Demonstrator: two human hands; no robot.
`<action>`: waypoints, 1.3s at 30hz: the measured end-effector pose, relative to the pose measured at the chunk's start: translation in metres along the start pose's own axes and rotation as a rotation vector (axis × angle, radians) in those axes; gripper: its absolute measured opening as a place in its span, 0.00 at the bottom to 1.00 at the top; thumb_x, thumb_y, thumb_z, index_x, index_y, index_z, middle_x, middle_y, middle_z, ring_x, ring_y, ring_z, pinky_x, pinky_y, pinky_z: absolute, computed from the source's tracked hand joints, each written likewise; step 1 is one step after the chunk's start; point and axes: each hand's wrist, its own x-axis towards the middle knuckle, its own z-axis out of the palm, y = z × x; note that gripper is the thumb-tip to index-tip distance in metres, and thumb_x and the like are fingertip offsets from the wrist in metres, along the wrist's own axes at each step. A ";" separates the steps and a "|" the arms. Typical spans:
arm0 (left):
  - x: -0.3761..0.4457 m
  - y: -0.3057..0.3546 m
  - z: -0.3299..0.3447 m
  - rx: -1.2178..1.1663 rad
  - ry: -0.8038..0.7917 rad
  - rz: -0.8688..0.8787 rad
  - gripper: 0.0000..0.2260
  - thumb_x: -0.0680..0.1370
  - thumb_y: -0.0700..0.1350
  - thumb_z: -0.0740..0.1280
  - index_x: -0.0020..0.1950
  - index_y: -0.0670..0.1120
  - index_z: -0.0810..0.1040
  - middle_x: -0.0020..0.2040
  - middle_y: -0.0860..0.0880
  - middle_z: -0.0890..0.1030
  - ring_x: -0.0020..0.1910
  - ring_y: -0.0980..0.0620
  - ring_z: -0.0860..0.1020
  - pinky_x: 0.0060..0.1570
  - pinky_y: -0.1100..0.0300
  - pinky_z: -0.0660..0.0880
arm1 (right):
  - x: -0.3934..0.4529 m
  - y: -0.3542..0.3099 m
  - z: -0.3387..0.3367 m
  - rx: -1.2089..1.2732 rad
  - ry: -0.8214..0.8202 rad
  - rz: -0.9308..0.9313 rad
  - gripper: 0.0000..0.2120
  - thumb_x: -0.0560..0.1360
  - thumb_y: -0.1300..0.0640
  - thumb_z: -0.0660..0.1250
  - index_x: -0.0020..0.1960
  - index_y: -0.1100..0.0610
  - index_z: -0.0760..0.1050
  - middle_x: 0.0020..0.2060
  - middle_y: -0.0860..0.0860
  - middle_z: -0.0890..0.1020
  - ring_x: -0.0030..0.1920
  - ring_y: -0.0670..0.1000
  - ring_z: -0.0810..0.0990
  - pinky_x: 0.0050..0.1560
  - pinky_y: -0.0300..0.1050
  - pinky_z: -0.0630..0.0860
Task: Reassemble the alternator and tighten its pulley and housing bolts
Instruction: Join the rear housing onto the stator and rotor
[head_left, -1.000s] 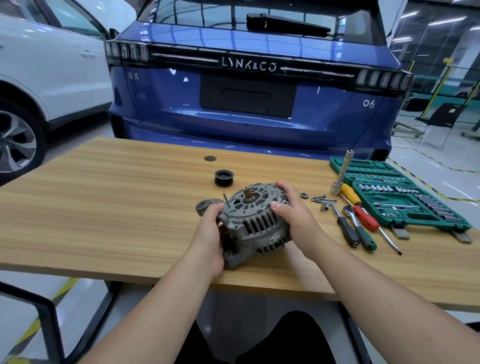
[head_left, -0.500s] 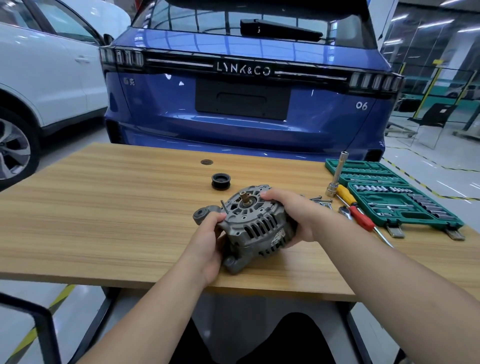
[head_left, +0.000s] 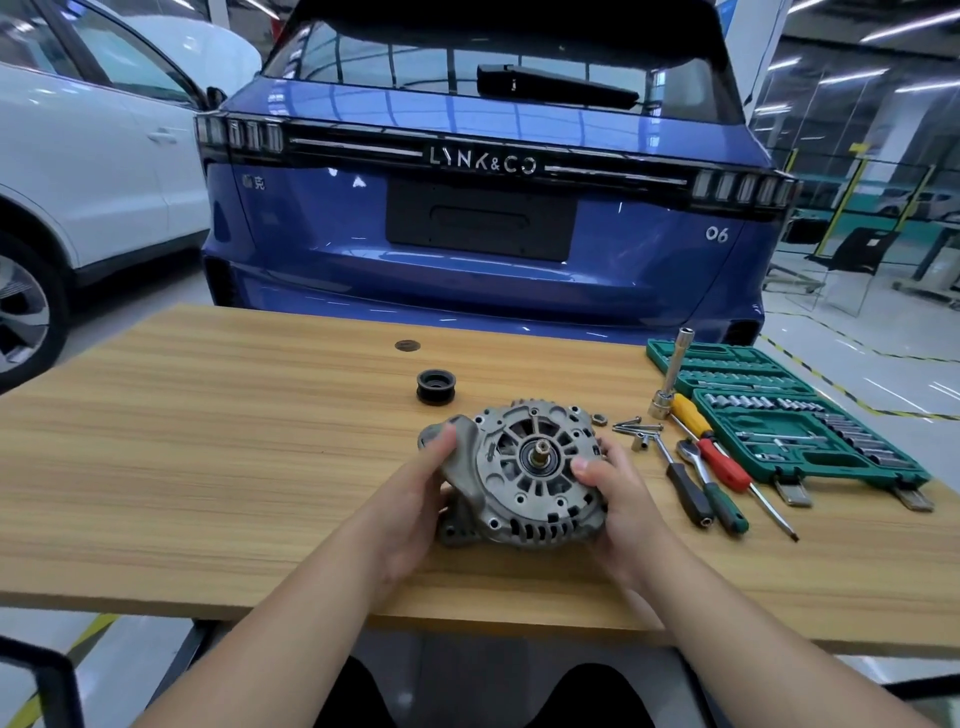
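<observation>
The grey alternator (head_left: 535, 478) is held just above the wooden table (head_left: 234, 467), tilted so its front face and bare threaded shaft point up at me. My left hand (head_left: 421, 493) grips its left side and mounting ear. Gripping the right rim is my right hand (head_left: 618, 499), its thumb on the front face. The black pulley (head_left: 436, 386) lies apart on the table behind the alternator. Loose bolts (head_left: 636, 427) and a nut (head_left: 600, 419) lie just right of it.
On the right of the table lie an open green socket set (head_left: 795, 421), an upright socket extension (head_left: 672, 374), a ratchet and screwdrivers (head_left: 711, 478). A blue car stands close behind the table, a white car at left.
The alternator has been tipped up so its front face turns toward me. My right hand slid from its top to its right rim, and my left hand shifted onto the mounting ear.
</observation>
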 end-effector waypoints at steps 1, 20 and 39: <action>0.004 0.002 -0.003 -0.030 -0.005 -0.007 0.37 0.67 0.75 0.64 0.69 0.54 0.78 0.63 0.49 0.85 0.66 0.47 0.79 0.59 0.52 0.70 | 0.001 0.001 -0.001 0.005 -0.005 -0.002 0.34 0.62 0.52 0.75 0.66 0.48 0.70 0.55 0.59 0.85 0.54 0.64 0.85 0.54 0.69 0.80; 0.043 0.077 -0.007 0.350 -0.272 -0.500 0.31 0.62 0.52 0.78 0.64 0.45 0.81 0.59 0.41 0.86 0.53 0.39 0.85 0.73 0.26 0.59 | 0.009 -0.047 -0.015 -0.254 -0.289 0.327 0.32 0.66 0.54 0.75 0.69 0.57 0.73 0.60 0.57 0.84 0.60 0.60 0.83 0.55 0.56 0.81; 0.049 0.082 -0.035 0.595 -0.241 -0.024 0.44 0.54 0.42 0.86 0.68 0.55 0.75 0.66 0.51 0.79 0.60 0.47 0.83 0.55 0.45 0.83 | 0.016 -0.068 0.008 -0.597 -0.402 -0.150 0.46 0.57 0.63 0.83 0.68 0.39 0.69 0.58 0.46 0.84 0.58 0.50 0.83 0.54 0.53 0.83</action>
